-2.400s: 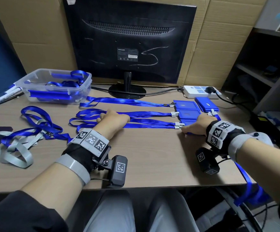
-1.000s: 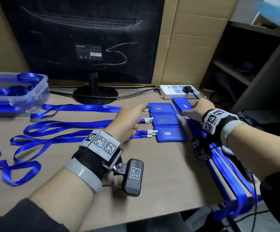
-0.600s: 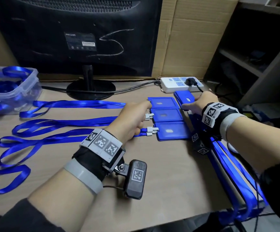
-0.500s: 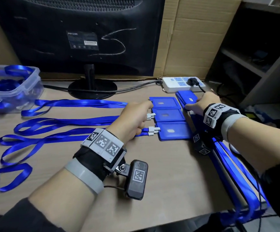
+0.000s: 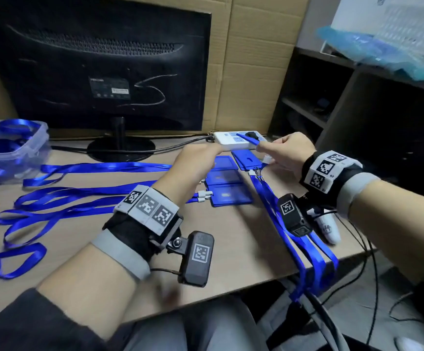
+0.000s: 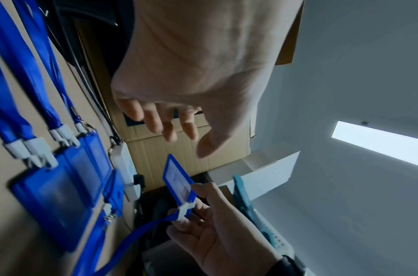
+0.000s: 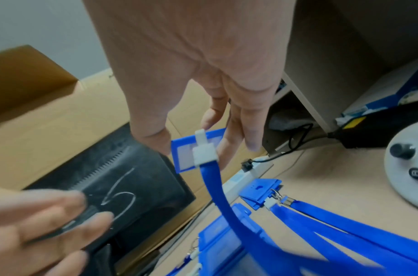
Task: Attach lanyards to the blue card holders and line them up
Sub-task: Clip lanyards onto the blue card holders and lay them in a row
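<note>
My right hand (image 5: 261,148) (image 7: 191,145) pinches a blue card holder (image 5: 247,140) (image 6: 177,177) (image 7: 183,156) and holds it in the air over the desk's back right. A white clip (image 7: 203,151) joins the holder to a blue lanyard (image 7: 217,188) that trails down. My left hand (image 5: 200,155) (image 6: 186,142) hovers beside it, fingers relaxed, holding nothing. Below it, three blue card holders (image 5: 231,196) lie in a column, their lanyards (image 5: 92,196) stretched out to the left. More holders (image 5: 246,159) lie stacked at the right.
Several blue lanyards (image 5: 307,249) from the stack hang over the desk's front right edge. A black monitor (image 5: 99,72) and a white power strip (image 5: 227,143) stand at the back. A clear bin (image 5: 11,150) of lanyards sits far left. A white controller (image 5: 328,229) lies by the right edge.
My right hand has lifted one card holder with its lanyard off the stack. My left hand has risen off the laid-out lanyards toward it.
</note>
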`<state>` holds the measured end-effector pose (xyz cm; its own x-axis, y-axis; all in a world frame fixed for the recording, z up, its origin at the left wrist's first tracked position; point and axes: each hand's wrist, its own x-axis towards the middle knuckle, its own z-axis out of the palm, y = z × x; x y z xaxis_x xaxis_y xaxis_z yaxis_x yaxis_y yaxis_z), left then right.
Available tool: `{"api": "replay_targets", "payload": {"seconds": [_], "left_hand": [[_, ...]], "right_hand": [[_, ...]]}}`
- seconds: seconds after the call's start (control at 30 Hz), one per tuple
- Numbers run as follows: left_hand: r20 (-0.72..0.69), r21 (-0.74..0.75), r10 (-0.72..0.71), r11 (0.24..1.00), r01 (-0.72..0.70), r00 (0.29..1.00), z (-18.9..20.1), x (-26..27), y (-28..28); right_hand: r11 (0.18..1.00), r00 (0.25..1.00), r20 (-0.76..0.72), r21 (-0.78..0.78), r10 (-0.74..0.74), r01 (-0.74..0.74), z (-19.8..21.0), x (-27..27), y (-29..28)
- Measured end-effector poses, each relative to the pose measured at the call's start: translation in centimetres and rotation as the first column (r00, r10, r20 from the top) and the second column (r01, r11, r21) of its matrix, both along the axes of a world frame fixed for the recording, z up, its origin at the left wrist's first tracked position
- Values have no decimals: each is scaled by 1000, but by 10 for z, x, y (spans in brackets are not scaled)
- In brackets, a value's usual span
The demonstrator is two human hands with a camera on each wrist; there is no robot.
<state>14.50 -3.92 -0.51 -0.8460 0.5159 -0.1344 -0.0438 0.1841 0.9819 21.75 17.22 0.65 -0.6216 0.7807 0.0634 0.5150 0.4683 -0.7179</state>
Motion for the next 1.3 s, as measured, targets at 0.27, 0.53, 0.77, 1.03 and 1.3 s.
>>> {"api": "replay_targets", "payload": {"seconds": [0.27, 0.53, 0.77, 1.03, 1.3], "left_hand": [[-364, -85, -96, 994, 69, 926, 24, 39, -25], [-444, -107, -22, 994, -28, 896, 20, 35, -56], [-366, -215, 53, 967, -139, 929, 28, 21, -99], [-363, -136, 135, 971, -196, 922, 15, -5, -144], [-230, -114, 52, 990, -80, 972, 11, -13, -175]], "right_hand": [[900, 955, -82, -320, 286, -297, 51, 57, -77], [704, 836, -138, -478, 531, -526, 54, 71, -115], [727, 791, -210, -311, 575, -612, 31, 40, -134], [604, 707, -319, -369, 631, -706, 13, -2, -158], [364, 575, -370, -502, 730, -785, -1, -23, -179]]}}
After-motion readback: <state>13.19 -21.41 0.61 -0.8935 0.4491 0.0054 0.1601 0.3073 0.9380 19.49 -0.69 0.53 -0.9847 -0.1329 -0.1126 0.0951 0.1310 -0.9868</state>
